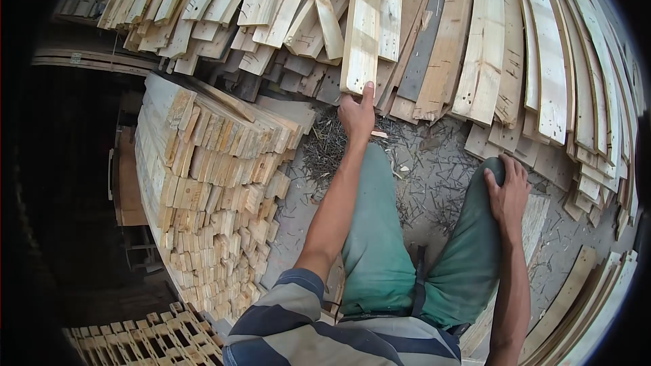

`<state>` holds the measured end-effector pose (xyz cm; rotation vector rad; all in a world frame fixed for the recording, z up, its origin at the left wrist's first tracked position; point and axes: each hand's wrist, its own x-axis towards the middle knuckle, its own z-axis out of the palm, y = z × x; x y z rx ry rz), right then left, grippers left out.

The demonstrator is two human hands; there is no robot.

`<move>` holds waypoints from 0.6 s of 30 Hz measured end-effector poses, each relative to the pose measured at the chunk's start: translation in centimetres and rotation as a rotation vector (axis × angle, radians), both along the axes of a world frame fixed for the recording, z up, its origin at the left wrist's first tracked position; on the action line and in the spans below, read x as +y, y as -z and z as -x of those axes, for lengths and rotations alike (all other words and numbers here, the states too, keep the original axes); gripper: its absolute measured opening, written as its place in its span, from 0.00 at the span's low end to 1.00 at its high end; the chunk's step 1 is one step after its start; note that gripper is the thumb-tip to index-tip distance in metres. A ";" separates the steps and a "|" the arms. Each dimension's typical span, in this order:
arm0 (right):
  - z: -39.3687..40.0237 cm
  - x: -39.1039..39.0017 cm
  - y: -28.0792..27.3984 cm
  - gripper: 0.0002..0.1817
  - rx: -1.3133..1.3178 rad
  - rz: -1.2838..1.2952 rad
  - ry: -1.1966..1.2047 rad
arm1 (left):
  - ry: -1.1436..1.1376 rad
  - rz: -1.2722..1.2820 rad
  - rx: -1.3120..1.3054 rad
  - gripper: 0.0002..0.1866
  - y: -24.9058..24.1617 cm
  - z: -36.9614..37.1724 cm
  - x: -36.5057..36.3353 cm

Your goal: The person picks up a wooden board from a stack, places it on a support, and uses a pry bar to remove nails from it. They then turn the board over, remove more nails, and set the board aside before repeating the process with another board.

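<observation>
Your left hand (356,118): grip pinching long, pale wooden plank (363,34) by near end, likely for control. Right hand (511,193): resting loosely spread on green-trousered knee (472,196), probably bracing you.

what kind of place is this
Probably a wood-salvage or pallet workshop: a tall board stack, more planks piled ahead, and what look like loose nails littering the floor.

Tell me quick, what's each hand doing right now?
Left hand: closed on the end of a wooden board.
Right hand: open, resting on the right knee.
</observation>
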<state>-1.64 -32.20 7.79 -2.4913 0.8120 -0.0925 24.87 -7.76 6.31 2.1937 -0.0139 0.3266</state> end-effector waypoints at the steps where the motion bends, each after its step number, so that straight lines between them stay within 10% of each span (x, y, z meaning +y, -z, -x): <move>1: 0.0 -0.3 -0.1 0.27 -0.012 -0.001 0.006 | -0.023 -0.037 0.070 0.28 -0.8 -0.2 0.0; 10: 0.0 -2.1 0.4 0.29 0.019 -0.029 0.034 | 0.024 0.825 0.240 0.24 -4.9 5.7 -3.9; 18: -2.0 -1.9 1.6 0.27 0.029 -0.048 -0.022 | -0.012 0.908 0.459 0.22 -6.0 20.6 0.1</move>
